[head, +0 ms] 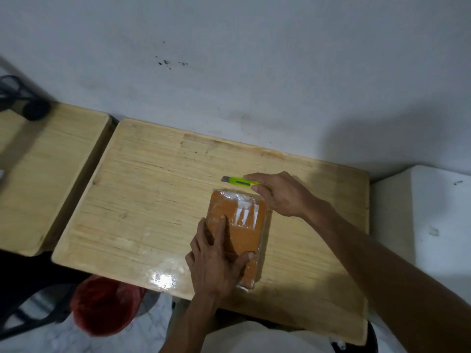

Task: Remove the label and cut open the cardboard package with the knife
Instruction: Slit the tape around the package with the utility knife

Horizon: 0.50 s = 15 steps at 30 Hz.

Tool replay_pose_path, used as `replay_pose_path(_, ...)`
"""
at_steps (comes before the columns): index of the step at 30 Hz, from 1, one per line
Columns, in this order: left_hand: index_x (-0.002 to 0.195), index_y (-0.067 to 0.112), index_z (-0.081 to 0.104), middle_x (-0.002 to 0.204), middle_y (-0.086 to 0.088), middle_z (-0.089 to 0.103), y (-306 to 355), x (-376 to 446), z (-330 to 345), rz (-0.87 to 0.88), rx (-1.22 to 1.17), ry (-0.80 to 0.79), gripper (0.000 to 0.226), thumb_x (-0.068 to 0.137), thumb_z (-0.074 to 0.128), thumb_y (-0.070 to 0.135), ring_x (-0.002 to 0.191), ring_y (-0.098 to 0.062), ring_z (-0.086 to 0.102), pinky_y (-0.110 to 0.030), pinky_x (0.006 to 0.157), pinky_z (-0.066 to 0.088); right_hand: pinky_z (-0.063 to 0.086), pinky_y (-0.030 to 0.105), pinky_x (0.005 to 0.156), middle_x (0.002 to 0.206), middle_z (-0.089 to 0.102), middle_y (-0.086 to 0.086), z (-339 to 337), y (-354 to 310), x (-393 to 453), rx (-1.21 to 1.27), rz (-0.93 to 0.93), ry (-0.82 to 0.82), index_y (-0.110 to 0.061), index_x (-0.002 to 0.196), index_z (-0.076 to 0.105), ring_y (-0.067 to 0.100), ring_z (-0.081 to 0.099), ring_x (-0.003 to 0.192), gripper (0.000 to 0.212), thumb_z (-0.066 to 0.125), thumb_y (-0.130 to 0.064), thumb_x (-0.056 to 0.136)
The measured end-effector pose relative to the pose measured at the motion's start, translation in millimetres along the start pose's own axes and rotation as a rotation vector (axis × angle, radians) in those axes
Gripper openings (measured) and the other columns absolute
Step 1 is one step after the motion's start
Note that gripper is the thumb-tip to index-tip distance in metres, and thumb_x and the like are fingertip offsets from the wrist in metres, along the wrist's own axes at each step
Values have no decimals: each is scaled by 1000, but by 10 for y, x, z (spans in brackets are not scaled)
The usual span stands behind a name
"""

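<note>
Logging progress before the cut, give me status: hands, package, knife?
Left hand flat on the package, pinning it to the table. Right hand grips the green knife, blade out, beyond the package's far end. Label remnants still on. Nothing blocking.

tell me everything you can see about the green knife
The knife is a snap-off utility cutter with a bright lime-green plastic-looking body, a dark slider strip along its side and a short grey blade tip pushed out at its left end. It lies roughly level over the wooden table, just beyond the far end of the orange package. The right hand grips its rear end, hiding that part.
</note>
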<state>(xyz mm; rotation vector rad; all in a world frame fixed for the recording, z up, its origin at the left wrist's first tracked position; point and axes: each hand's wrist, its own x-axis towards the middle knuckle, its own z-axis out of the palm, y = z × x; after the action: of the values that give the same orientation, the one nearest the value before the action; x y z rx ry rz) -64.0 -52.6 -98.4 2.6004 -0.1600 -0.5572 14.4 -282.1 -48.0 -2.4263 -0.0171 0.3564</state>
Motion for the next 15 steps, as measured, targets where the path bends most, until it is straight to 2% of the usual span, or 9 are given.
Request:
replay_pose_path(3,151,51,0,162,-3,-1,-11,3,7,-5,4,2,104,65,42,92,143,-30,14,-55,107,27,31,14,45,66,56,-12,-19,-73,100,-50,-26,-49,-28,138,53,1,46,48,36,43,-26,103)
replay_pose_path(5,150,52,-2,161,-1,-4,-23,9,16,-4,7,-4,104,66,43,92,143,-28,12,-54,108,26,30,17,46,83,68,0,-10,-90,149,-82,-48,-76,-29,138,52,1,47,50,36,43,-26,103)
replay_pose_path(7,150,52,-2,161,-1,-5,-24,16,25,-5,9,-9,103,66,43,91,142,-27,10,-53,108,26,28,16,46,95,72,5,10,-94,189,-99,-64,-101,-28,139,53,0,47,51,37,43,-25,104)
replay_pose_path(9,150,52,-2,162,-3,-4,-21,17,25,-7,13,-9,103,67,44,91,142,-28,12,-53,107,27,29,17,46,95,72,6,20,-94,214,-107,-70,-118,-27,139,53,0,47,51,37,43,-23,103)
replay_pose_path(12,151,51,0,162,-2,-3,-19,9,17,-11,14,-5,103,67,44,91,142,-30,15,-54,106,28,28,18,47,84,67,1,28,-94,223,-132,-78,-128,-26,139,53,0,45,50,37,42,-23,104)
replay_pose_path(15,151,50,1,161,-1,-5,-13,14,12,-9,19,-6,103,67,43,91,141,-28,14,-52,107,27,27,17,47,86,68,1,52,-72,229,-146,-79,-128,-27,139,53,0,46,50,38,41,-23,104)
